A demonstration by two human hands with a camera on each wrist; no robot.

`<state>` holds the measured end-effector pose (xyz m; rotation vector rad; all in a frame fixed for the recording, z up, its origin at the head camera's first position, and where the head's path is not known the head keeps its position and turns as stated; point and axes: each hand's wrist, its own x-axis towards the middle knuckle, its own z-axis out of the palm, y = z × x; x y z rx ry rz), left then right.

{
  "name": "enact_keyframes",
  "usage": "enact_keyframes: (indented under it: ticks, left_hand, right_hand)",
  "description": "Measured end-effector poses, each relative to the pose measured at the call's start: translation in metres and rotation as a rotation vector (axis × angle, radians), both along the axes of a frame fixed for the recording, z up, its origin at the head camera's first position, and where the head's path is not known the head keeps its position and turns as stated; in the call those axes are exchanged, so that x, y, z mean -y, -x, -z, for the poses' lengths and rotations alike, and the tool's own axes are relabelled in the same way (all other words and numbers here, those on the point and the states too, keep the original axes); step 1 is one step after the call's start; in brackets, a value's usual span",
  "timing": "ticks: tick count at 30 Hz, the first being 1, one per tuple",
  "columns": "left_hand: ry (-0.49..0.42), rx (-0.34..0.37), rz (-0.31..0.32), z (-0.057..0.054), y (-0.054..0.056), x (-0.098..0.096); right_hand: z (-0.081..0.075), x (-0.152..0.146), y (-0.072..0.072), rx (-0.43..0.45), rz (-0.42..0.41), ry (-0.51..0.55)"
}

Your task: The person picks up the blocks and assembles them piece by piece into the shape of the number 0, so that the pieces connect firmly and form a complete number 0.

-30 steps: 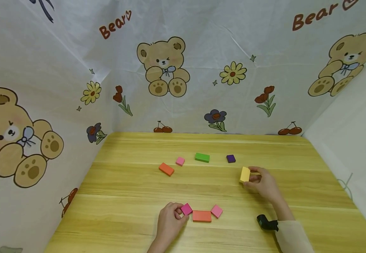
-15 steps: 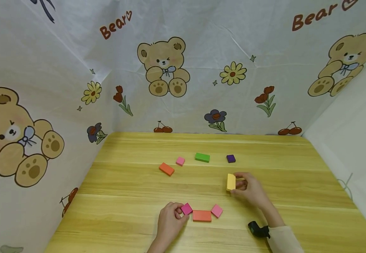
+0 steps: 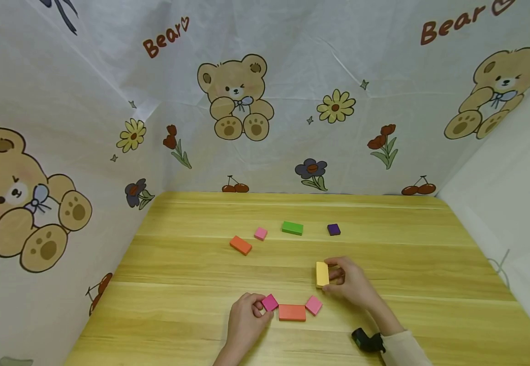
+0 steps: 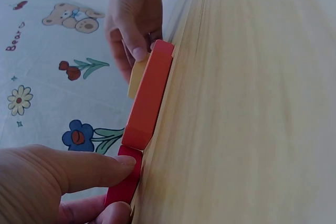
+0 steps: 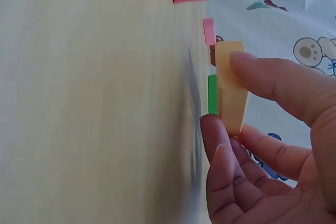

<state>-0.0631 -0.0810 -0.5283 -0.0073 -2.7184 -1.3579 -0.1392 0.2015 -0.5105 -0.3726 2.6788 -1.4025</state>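
My left hand (image 3: 246,320) pinches a magenta square block (image 3: 270,303) on the table, thumb on its near side. That block meets the left end of an orange-red rectangular block (image 3: 292,312). At the other end of the rectangle lies a pink square block (image 3: 313,305), turned cornerwise. Up and to the right of this row, my right hand (image 3: 351,284) grips a yellow rectangular block (image 3: 322,275) between thumb and fingers. In the right wrist view the yellow block (image 5: 231,87) is held close over the tabletop.
Farther back on the wooden table (image 3: 191,284) lie an orange block (image 3: 241,245), a small pink block (image 3: 260,234), a green block (image 3: 292,228) and a dark purple block (image 3: 334,230). A black device (image 3: 367,341) sits at the right wrist. A bear-print cloth (image 3: 283,117) hangs behind.
My right hand has carried the yellow block leftward and toward me, closer to the row. The left hand and the magenta block have stayed in place.
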Motion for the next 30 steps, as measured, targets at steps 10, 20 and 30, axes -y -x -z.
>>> enact_keyframes:
  ticks: [10,20,30]
  left_hand:
    - [0.002,0.003,-0.004,0.000,-0.001,0.000]
    - [0.006,-0.007,-0.007,0.001,0.000,0.000]
    - [0.019,-0.011,-0.010,0.002,0.000,0.000]
  right_hand:
    - [0.005,0.008,-0.004,-0.049,-0.055,-0.041]
    - [0.006,0.011,-0.005,-0.039,-0.073,-0.049]
    - [0.005,0.013,-0.006,-0.028,-0.072,-0.051]
